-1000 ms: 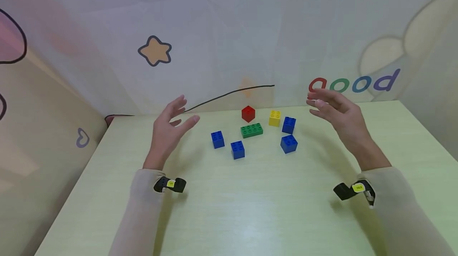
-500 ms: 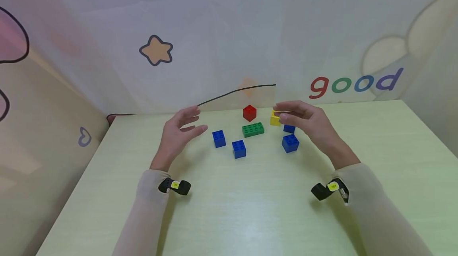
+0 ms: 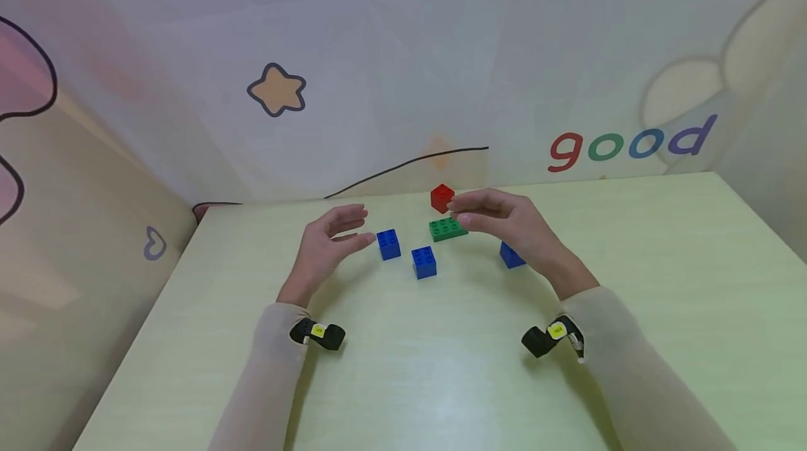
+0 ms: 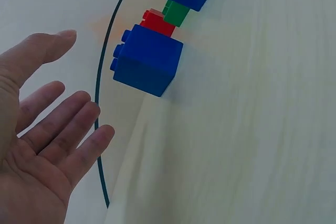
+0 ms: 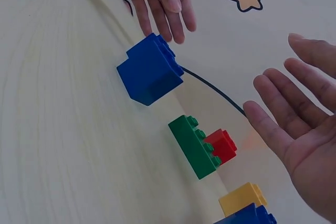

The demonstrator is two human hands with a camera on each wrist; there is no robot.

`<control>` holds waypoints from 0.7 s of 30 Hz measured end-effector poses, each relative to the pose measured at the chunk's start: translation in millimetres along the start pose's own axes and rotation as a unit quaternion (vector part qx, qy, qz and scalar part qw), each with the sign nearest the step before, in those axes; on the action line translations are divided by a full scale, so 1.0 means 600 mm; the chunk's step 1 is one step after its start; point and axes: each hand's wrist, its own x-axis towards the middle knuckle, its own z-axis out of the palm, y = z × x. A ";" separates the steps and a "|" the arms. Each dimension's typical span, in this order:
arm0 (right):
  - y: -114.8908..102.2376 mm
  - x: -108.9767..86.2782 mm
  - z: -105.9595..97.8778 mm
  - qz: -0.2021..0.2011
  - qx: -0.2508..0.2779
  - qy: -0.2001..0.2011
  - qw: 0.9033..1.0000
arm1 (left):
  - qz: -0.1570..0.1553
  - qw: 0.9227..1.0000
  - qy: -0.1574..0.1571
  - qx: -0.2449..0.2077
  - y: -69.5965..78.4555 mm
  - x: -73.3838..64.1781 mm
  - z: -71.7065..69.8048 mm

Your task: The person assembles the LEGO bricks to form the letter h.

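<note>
My left hand (image 3: 324, 244) hovers just left of a blue brick (image 3: 389, 244), fingers relaxed and holding nothing. A second blue brick (image 3: 424, 262) sits to its right, nearer me. My right hand (image 3: 513, 223) hangs over the right part of the brick group, its palm bare in the right wrist view. Its fingertips overlap the edge of the green brick (image 3: 445, 229) in the head view. Behind that is a red brick (image 3: 443, 198). Another blue brick (image 3: 511, 255) is partly covered by the right hand. A yellow brick (image 5: 242, 199) and a blue brick beside it show in the right wrist view.
The bricks stand on a pale wooden table (image 3: 403, 367). A printed cloth backdrop (image 3: 391, 73) rises along its far edge, and a side panel (image 3: 82, 283) stands at the left. Each wrist wears a black camera strap.
My right hand has moved left and slightly down from the right side, now covering the yellow brick and a blue one in the head view. My left hand has shifted right and a little lower.
</note>
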 end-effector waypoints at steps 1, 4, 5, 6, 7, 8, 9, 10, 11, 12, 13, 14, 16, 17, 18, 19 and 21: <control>-0.001 0.001 0.003 0.000 0.000 -0.002 1.000 | 0.000 1.000 -0.001 0.000 -0.002 0.000 0.002; -0.002 0.003 0.012 0.001 0.001 -0.007 1.000 | -0.002 1.000 -0.003 0.004 -0.003 -0.001 0.005; -0.001 0.003 0.015 0.004 0.004 -0.008 1.000 | -0.005 1.000 -0.004 0.006 -0.003 -0.001 0.005; -0.001 0.003 0.017 0.008 0.009 -0.010 1.000 | -0.007 1.000 -0.004 0.008 -0.002 -0.001 0.006; 0.000 0.003 0.021 0.010 0.014 -0.011 1.000 | -0.010 1.000 -0.005 0.009 -0.002 -0.001 0.006; 0.001 0.004 0.024 0.013 0.020 -0.012 1.000 | -0.013 1.000 -0.006 0.010 -0.002 -0.002 0.006; 0.003 0.004 0.028 0.015 0.028 -0.016 0.999 | -0.016 1.000 -0.007 0.010 -0.002 -0.002 0.006; 0.004 0.004 0.032 0.016 0.036 -0.020 0.999 | -0.019 1.000 -0.007 0.011 -0.002 -0.003 0.007; 0.005 0.004 0.036 0.016 0.040 -0.023 0.999 | -0.022 1.000 -0.008 0.013 -0.003 -0.003 0.007; 0.007 0.005 0.040 0.015 0.042 -0.027 0.999 | -0.023 1.000 -0.008 0.013 -0.003 -0.004 0.008; 0.008 0.006 0.044 0.014 0.042 -0.030 0.999 | -0.024 1.000 -0.010 0.013 -0.004 -0.004 0.009; 0.009 0.006 0.048 0.014 0.040 -0.033 0.999 | -0.025 1.000 -0.011 0.014 -0.004 -0.004 0.010; 0.010 0.006 0.055 0.015 0.037 -0.039 0.998 | -0.027 0.999 -0.013 0.015 -0.004 -0.005 0.014; 0.011 0.006 0.058 0.017 0.033 -0.042 0.998 | -0.027 0.999 -0.014 0.014 -0.005 -0.005 0.016; 0.013 0.006 0.060 0.020 0.030 -0.045 0.998 | -0.029 0.999 -0.015 0.014 -0.006 -0.004 0.017; 0.015 0.006 0.063 0.022 0.028 -0.048 0.998 | -0.031 0.999 -0.016 0.014 -0.007 -0.004 0.019; 0.018 0.006 0.067 0.028 0.027 -0.055 0.998 | -0.036 0.999 -0.017 0.015 -0.010 -0.004 0.023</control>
